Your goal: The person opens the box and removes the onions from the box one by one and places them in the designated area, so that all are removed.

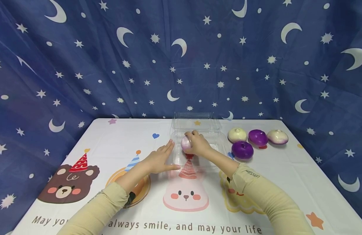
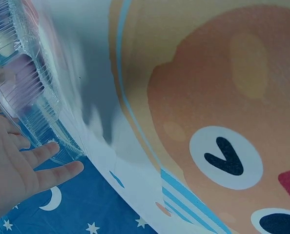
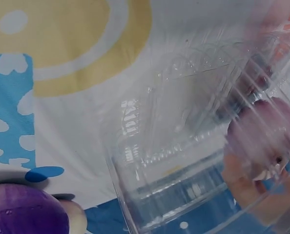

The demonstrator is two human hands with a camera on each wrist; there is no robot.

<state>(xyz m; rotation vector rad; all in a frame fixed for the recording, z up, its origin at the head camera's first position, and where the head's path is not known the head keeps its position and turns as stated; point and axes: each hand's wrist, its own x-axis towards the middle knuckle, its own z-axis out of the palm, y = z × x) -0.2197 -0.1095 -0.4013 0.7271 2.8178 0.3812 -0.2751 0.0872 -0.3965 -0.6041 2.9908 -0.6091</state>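
A clear plastic clamshell box point(image 1: 216, 150) stands on the table with its lid point(image 1: 181, 123) folded back toward the curtain. Inside its left half, my right hand point(image 1: 199, 144) holds a pale pinkish-white onion point(image 1: 185, 144), fingers curled over its top and side. The right wrist view shows this onion point(image 3: 262, 139) through the ribbed wall of the box. My left hand point(image 1: 160, 160) lies along the left side of the box, its fingers extended and thumb toward the near left corner. In the left wrist view, two fingertips sit close to the box's edge point(image 2: 50, 97).
To the right of the box are a cream onion point(image 1: 237, 133), two purple onions point(image 1: 242, 150) and a white onion with a purple base point(image 1: 277, 137). A printed white cloth point(image 1: 133, 137) covers the table. Behind it hangs a blue curtain point(image 1: 195, 88) with moons and stars.
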